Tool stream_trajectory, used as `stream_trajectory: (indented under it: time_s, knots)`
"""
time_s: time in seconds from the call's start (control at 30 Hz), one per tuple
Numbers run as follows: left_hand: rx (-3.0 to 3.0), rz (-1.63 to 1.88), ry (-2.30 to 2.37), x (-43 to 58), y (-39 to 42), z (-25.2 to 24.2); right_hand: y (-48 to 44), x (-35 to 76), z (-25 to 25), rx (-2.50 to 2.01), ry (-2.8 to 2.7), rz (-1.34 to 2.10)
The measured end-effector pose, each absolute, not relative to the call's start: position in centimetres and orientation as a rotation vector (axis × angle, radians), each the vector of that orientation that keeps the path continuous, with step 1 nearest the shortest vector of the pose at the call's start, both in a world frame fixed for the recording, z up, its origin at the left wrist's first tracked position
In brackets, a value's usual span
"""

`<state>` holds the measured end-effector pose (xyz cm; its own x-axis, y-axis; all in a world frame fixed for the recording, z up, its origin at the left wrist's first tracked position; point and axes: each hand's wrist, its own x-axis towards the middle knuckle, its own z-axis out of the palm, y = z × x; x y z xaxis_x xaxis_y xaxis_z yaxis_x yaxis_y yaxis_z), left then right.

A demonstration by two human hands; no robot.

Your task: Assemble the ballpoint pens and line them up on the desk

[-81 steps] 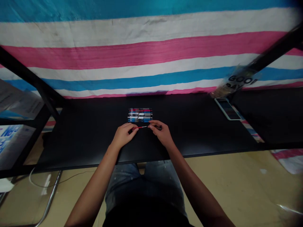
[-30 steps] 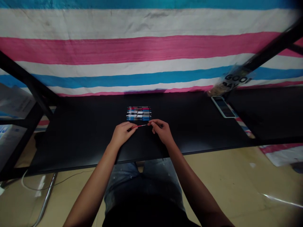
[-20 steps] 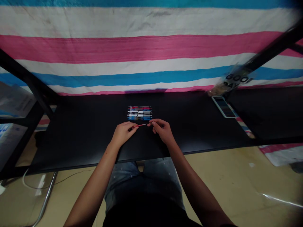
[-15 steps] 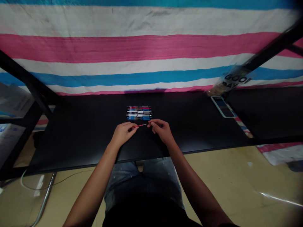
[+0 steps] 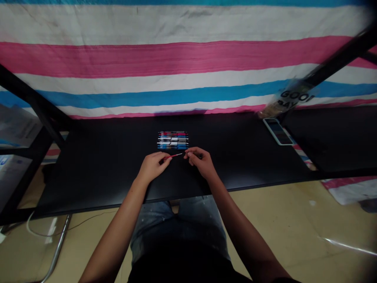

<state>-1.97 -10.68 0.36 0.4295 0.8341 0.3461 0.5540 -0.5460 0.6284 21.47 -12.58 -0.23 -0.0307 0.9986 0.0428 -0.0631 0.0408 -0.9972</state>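
Note:
My left hand (image 5: 153, 165) is closed round a red pen (image 5: 173, 156), whose thin pale tip sticks out to the right. Just beyond that tip, my right hand (image 5: 200, 160) is closed in a pinch. Something dark shows at its fingers, too small to name, and it looks apart from the pen's tip. Right behind both hands, several click pens (image 5: 173, 140) in blue, white, grey and red lie side by side in a neat stack of rows on the black table (image 5: 112, 169).
A phone (image 5: 278, 131) lies at the table's right end, beside a clear plastic bag (image 5: 290, 98) with black lettering. Black metal posts (image 5: 44, 114) frame both sides. A striped sheet (image 5: 182, 59) hangs behind. White boxes (image 5: 14, 169) stand at the left.
Both hands hold nearly the same pose, with the red pen still in the left. The right hand's fingers have shifted very slightly. The view has tilted a little.

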Motion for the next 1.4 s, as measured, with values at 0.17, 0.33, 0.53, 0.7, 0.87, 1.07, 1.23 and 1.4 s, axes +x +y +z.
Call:
stream_trajectory:
  time_s: [0.17,0.33,0.53,0.7,0.87,1.07,1.23,1.4]
  knots:
    - [2.269,0.881,1.161,-2.05,-10.52,0.24,-12.59,21.47,-0.26,-1.137,-1.235,1.214]
    - [2.269,0.888,1.121,-2.06,-10.42,0.23,-12.65,21.37,-0.09,-1.133,-1.225,1.268]
    - [2.259,0.883,1.121,-2.12,-10.45,0.11,-12.62,21.38,-0.13,-1.149,-1.208,1.232]
    - [2.265,0.882,1.097,-2.03,-10.45,0.14,-12.55,21.44,-0.46,-1.120,-1.185,1.252]
    - [2.268,0.882,1.101,-2.01,-10.45,0.28,-12.60,21.40,-0.18,-1.119,-1.196,1.263]
    - [2.273,0.890,1.112,-1.99,-10.49,0.45,-12.63,21.34,0.07,-1.153,-1.213,1.263]
    - [2.253,0.921,1.121,-2.01,-10.44,0.57,-12.55,21.20,0.09,-1.159,-1.256,1.271]
    - [2.279,0.931,1.104,-1.96,-10.36,0.44,-12.46,21.27,-0.19,-1.133,-1.293,1.283]
